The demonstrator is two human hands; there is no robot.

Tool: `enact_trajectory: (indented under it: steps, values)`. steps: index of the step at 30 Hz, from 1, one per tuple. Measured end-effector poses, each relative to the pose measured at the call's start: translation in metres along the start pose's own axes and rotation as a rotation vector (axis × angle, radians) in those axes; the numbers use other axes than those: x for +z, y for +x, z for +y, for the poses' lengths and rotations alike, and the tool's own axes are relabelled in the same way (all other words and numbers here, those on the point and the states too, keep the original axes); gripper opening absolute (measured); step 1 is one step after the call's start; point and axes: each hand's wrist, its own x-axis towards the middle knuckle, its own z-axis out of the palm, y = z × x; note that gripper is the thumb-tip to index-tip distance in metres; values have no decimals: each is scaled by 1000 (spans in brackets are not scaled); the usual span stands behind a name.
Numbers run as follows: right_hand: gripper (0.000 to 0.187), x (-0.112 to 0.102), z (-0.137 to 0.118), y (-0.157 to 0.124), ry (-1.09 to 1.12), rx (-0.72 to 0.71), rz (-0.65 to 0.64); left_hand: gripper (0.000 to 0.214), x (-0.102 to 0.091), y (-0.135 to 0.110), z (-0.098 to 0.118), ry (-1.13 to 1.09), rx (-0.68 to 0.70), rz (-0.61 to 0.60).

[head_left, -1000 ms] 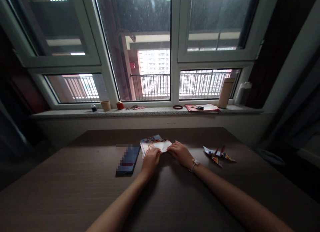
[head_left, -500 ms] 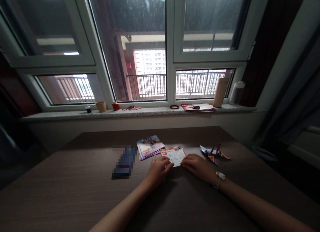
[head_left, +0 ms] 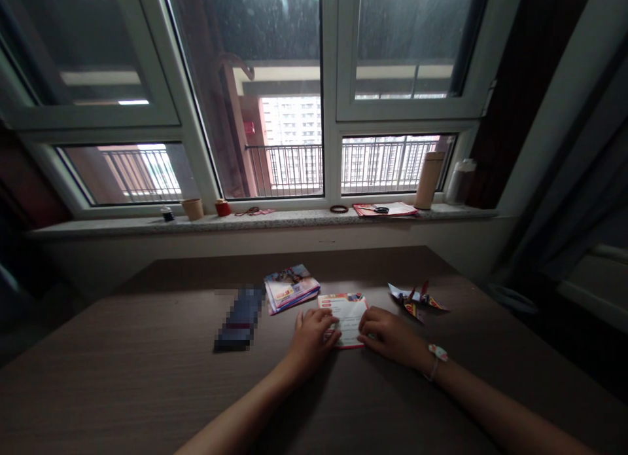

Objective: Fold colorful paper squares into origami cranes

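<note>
A single printed paper sheet (head_left: 347, 311) lies flat on the dark wooden table (head_left: 147, 376) in front of me. My left hand (head_left: 312, 337) rests on its left edge with the fingers curled down onto the paper. My right hand (head_left: 388, 334) presses the sheet's right edge, fingers bent, a band on the wrist. A stack of colourful paper sheets (head_left: 291, 287) lies just behind and left of the sheet. Folded paper cranes (head_left: 413, 299) sit to the right of my right hand.
A dark phone (head_left: 240, 317) lies left of my left hand. The window sill (head_left: 275, 220) behind the table carries a small cup (head_left: 193, 209), a red pot (head_left: 222, 207), red papers (head_left: 385, 209), a tall flask (head_left: 426, 171) and a kettle (head_left: 458, 181).
Both hands drew one sheet off the stack and slid it toward me and to the right. It now lies squarely between my hands, apart from the stack.
</note>
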Motion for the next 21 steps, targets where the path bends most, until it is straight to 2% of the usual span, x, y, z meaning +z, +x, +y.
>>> enact_trajectory:
  steps: [5,8,13,16,21]
  values:
    - [6,8,-4,1,-19,98,57,33,1,-4,5,95,27,-47]
    - [15,14,-6,3,-33,131,97,31,2,-5,9,156,44,-27]
    - [17,22,-9,5,-116,156,128,32,5,-4,15,244,38,-20]
    - [29,27,-9,5,-169,147,108,37,10,-2,12,254,25,-45]
    - [47,33,-5,5,-230,144,-2,48,19,0,4,289,56,-114]
